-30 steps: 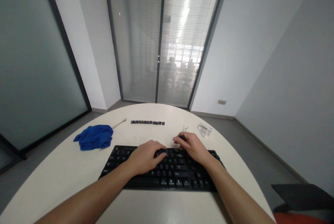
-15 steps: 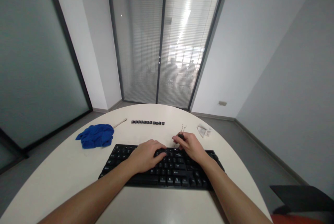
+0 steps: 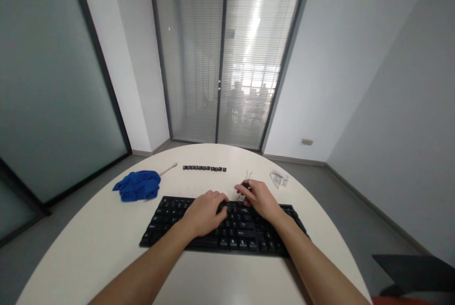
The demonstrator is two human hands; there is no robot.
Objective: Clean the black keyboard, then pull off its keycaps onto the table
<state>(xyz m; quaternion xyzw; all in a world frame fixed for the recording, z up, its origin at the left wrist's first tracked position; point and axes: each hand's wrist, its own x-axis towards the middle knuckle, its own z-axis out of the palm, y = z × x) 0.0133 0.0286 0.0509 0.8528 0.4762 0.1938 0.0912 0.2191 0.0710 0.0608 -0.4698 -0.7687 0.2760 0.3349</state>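
Note:
A black keyboard (image 3: 245, 234) lies on the table in front of me. My left hand (image 3: 205, 214) rests on its left-middle part, palm down, with the thumb apart from the other fingers. Over the keyboard's back edge, my right hand (image 3: 259, 197) is closed on a wire keycap puller (image 3: 248, 174), whose thin metal wires stick up past the fingers. The puller's dark handle shows between thumb and forefinger. A row of small black keycaps (image 3: 204, 168) lies behind the keyboard. My right hand hides some of the keys.
On the left of the round white table (image 3: 103, 243) lies a crumpled blue cloth (image 3: 139, 185), with a thin brush-like stick (image 3: 168, 169) beside it. A small clear plastic bag (image 3: 279, 179) lies at the back right. A dark chair (image 3: 415, 272) stands beyond the right edge.
The view has shifted slightly, so the table's things appear a little further right. Both hands keep nearly the same place on the keyboard, and the right still grips the puller.

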